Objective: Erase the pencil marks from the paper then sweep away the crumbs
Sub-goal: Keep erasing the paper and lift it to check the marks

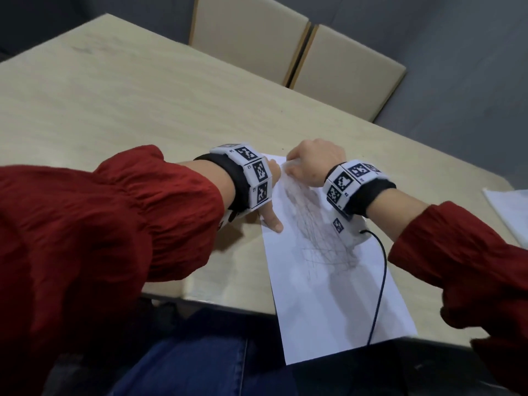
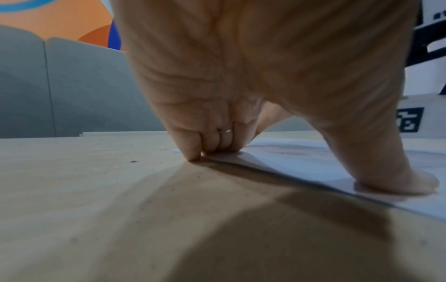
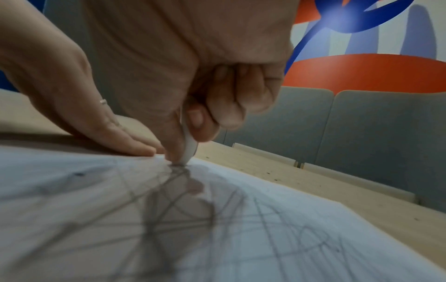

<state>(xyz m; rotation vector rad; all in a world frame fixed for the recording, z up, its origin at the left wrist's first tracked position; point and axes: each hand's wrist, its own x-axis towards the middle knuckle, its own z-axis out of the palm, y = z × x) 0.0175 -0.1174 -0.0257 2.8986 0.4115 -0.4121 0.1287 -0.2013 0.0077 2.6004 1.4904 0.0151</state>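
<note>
A white sheet of paper (image 1: 328, 292) lies on the wooden table (image 1: 128, 110), its near end hanging over the front edge, with grey pencil scribbles (image 1: 323, 241) across its middle. My left hand (image 1: 271, 195) presses the sheet's far left corner flat, its thumb (image 2: 395, 181) and fingertips (image 2: 217, 150) on the paper (image 2: 313, 164). My right hand (image 1: 311, 164) pinches a white eraser (image 3: 189, 150) between thumb and fingers. The eraser's tip touches the paper (image 3: 72, 200) at the far end of the scribbles (image 3: 169, 209), close to the left fingers (image 3: 130, 145).
Small dark crumbs (image 3: 267, 173) dot the table beyond the sheet. More white paper (image 1: 511, 210) lies at the right edge. Two beige chairs (image 1: 300, 44) stand against the far side. A black cable (image 1: 380, 281) runs from my right wrist across the sheet.
</note>
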